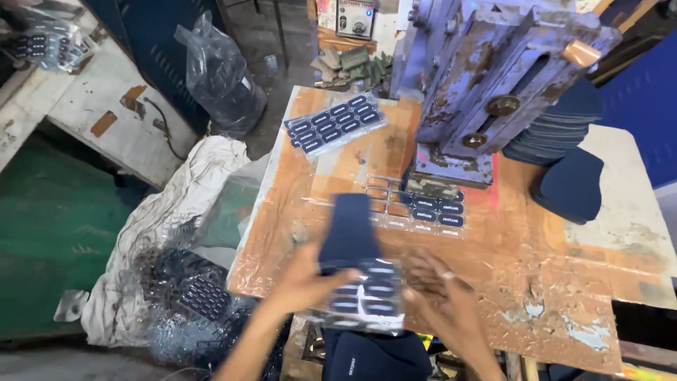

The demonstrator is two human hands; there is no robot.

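Note:
My left hand (305, 282) grips a dark navy fabric piece (350, 227) together with a clear plastic sheet of dark labels (367, 300) lying over its near end. My right hand (443, 296) is blurred, fingers spread, touching the right edge of that sheet and the table beside it. Both hands are at the near edge of the worn orange table (550, 275). Just beyond the fabric lies another label sheet (423, 204), partly emptied, under the foot of a purple press machine (493, 77).
A full sheet of labels (335, 123) lies at the table's far left. Stacks of navy fabric pieces (568, 169) sit right of the machine, and more navy fabric (374, 356) below the near edge. Left of the table, a white sack (176, 212) and spent plastic sheets (183, 289) cover the floor.

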